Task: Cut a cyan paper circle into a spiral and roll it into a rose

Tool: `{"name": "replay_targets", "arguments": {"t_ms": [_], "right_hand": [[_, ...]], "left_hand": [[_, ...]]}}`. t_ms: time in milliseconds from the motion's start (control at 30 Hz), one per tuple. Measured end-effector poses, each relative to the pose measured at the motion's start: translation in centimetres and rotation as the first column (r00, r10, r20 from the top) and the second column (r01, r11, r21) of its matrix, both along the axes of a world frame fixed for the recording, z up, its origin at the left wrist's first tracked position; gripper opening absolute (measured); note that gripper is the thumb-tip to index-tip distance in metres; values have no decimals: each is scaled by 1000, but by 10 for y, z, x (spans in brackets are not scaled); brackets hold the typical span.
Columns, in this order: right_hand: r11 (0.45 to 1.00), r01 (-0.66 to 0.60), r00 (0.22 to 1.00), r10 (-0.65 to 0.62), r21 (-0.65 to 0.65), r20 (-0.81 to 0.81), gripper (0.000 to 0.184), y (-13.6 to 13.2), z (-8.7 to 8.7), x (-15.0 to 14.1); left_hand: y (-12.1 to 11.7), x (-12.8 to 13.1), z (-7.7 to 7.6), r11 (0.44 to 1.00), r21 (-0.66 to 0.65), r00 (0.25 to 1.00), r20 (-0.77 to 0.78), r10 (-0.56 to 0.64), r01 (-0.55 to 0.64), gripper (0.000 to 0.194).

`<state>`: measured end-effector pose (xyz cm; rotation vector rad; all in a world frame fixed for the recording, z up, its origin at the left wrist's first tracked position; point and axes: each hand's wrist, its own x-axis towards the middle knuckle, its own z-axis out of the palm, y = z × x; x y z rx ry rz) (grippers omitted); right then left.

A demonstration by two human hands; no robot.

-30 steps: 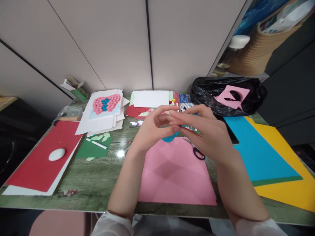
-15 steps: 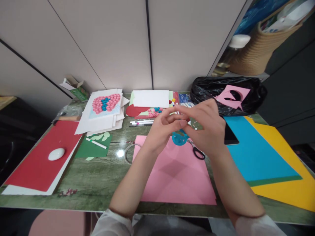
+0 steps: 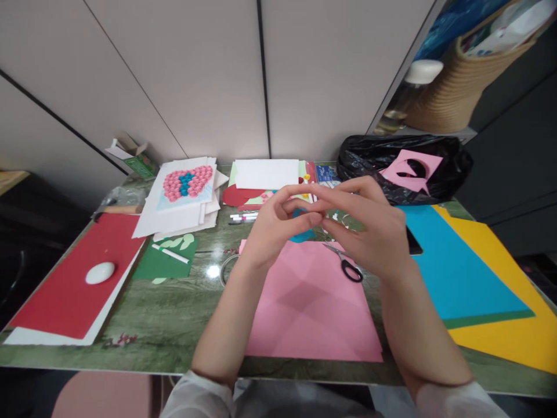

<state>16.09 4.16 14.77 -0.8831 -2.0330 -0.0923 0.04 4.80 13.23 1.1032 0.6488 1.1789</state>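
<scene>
Above the pink paper sheets (image 3: 313, 313), my left hand (image 3: 272, 223) and my right hand (image 3: 368, 223) meet at the fingertips. Both are closed in a pinch around a small blue paper piece (image 3: 303, 232). Part of the blue paper shows below and behind my left fingers; the rest is hidden by the fingers. Scissors with black handles (image 3: 350, 270) lie on the pink sheets' upper right edge, just under my right hand. A ring-shaped roll (image 3: 226, 270), perhaps of tape, is partly covered by my left forearm.
Red paper (image 3: 82, 273) with a white egg-shaped object (image 3: 100, 273) lies left. Behind it, a pink-and-blue paper heart (image 3: 188, 184) rests on white sheets. Blue paper (image 3: 456, 273) and yellow paper (image 3: 513, 290) lie right. A black plastic bag (image 3: 361, 154) holds pink scraps (image 3: 404, 168).
The blue paper has moved left and up, from a curl hanging between my hands to behind my left fingers. My hands have shifted slightly, showing more of the scissors.
</scene>
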Motion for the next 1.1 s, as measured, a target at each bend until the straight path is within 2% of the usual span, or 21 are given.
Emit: {"name": "replay_targets", "arguments": {"t_ms": [133, 233, 367, 467, 600, 733, 967, 1100], "right_hand": [[999, -50, 998, 51, -8, 44, 39, 0, -1, -1], [993, -76, 992, 84, -85, 94, 40, -2, 0, -1], [993, -43, 996, 51, -113, 72, 47, -3, 0, -1], [997, 3, 1000, -2, -73, 21, 49, -3, 0, -2], [997, 79, 995, -79, 4, -53, 42, -1, -2, -5], [995, 87, 994, -83, 51, -75, 37, 2, -5, -9], [999, 49, 995, -50, -14, -82, 36, 2, -4, -9], [1000, 25, 999, -26, -10, -39, 43, 1, -3, -4]], "left_hand": [[1, -8, 2, 998, 15, 996, -66, -56, 57, 37], [1, -13, 5, 996, 46, 989, -131, -70, 76, 39], [0, -14, 8, 996, 66, 975, -219, -46, 62, 37], [-1, -9, 7, 997, 41, 982, -178, -56, 64, 38], [0, 1, 2, 996, -7, 995, -25, -94, 94, 38], [0, 9, -4, 992, -67, 992, 74, -105, 110, 36], [3, 5, -3, 996, -70, 998, 45, -47, 50, 37], [4, -1, -3, 997, -55, 998, 29, -61, 63, 38]]}}
